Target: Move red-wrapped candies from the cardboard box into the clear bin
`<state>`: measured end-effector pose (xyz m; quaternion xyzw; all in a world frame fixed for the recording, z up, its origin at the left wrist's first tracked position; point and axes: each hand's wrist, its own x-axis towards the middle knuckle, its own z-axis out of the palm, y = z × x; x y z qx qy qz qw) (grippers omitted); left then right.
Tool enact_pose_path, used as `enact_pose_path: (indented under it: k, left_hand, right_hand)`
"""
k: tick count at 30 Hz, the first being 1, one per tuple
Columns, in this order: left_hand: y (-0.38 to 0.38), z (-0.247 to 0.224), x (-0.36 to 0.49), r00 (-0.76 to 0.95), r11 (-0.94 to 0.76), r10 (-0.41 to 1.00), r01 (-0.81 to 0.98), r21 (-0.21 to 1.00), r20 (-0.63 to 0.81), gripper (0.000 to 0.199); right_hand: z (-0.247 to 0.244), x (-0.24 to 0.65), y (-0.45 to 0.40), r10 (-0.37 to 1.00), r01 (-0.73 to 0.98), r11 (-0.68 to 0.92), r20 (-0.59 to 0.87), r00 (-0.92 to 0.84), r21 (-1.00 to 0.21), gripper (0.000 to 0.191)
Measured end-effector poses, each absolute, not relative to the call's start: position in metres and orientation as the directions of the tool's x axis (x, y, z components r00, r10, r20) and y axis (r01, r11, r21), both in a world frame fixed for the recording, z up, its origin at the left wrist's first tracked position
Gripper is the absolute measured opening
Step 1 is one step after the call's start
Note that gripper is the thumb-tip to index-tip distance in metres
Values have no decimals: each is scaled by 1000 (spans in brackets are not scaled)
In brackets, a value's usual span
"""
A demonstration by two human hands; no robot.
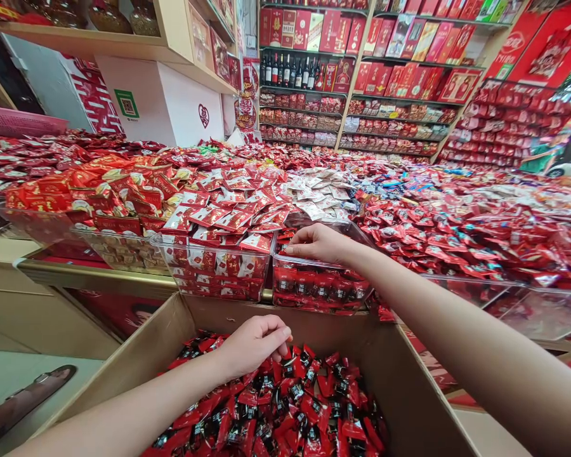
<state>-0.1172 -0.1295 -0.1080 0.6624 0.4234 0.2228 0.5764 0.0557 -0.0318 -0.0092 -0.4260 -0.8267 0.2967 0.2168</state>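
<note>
Below me a cardboard box [385, 374] holds a heap of red-and-black wrapped candies [285, 406]. Over the heap, my left hand [257, 343] has its fingers curled together; what they hold, if anything, is hidden. My right hand [316, 243] reaches into a clear plastic bin [321, 261] behind the box, fingers bent and pressed together near its left rim. Candies in the same red-and-black wrappers show through the bin's front. Whatever is between the right fingertips is too small to make out.
Clear bins of red-and-white packets [219, 266] and gold-and-red packets [124, 209] stand to the left. Heaped red candies [423, 235] lie to the right. Shelves with bottles [290, 71] and boxes rise behind. A person's sandaled foot [33, 393] is at lower left.
</note>
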Motion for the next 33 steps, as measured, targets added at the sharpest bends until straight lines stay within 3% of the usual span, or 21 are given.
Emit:
enact_pose_path:
  k: [3, 6, 9, 11, 14, 16, 18, 22, 27, 33]
  left_hand:
    - [-128, -111, -119, 554, -15, 801, 399, 917, -228, 32]
    - [-128, -116, -124, 600, -177, 755, 574, 799, -264, 32]
    - [-130, -123, -134, 638, -365, 663, 733, 574, -393, 37]
    - [-132, -130, -143, 567, -427, 617, 824, 373, -546, 46]
    - [-135, -139, -151, 454, -456, 584, 869, 190, -672, 51]
    - [-135, -142, -151, 441, -464, 574, 869, 170, -690, 47]
    - [-136, -141, -146, 440, -469, 568, 868, 166, -696, 44]
    - [-144, -133, -127, 431, -470, 581, 870, 147, -690, 49]
    - [-162, -121, -108, 429, -468, 598, 872, 140, -676, 49]
    - [-181, -103, -104, 389, -429, 661, 897, 102, -641, 51]
  right_hand:
    - [-12, 55, -29, 825, 577, 477, 110, -555, -663, 28]
    - [-9, 55, -27, 845, 591, 487, 175, -506, -642, 32]
    - [4, 54, -36, 829, 611, 556, 435, -352, -564, 35]
    - [12, 53, -55, 705, 609, 657, 648, -287, -445, 32]
    - [-1, 49, -100, 532, 550, 798, 718, -449, -247, 27]
    - [-33, 50, -130, 455, 463, 876, 539, -709, -130, 25]
    - [-77, 57, -151, 424, 422, 905, 244, -872, -62, 25]
    - [-150, 78, -162, 563, 602, 789, -251, -788, -123, 26]
    - [-160, 81, -164, 549, 688, 689, -456, -700, -226, 30]
    - [-139, 73, -184, 472, 696, 707, -647, -599, -129, 39]
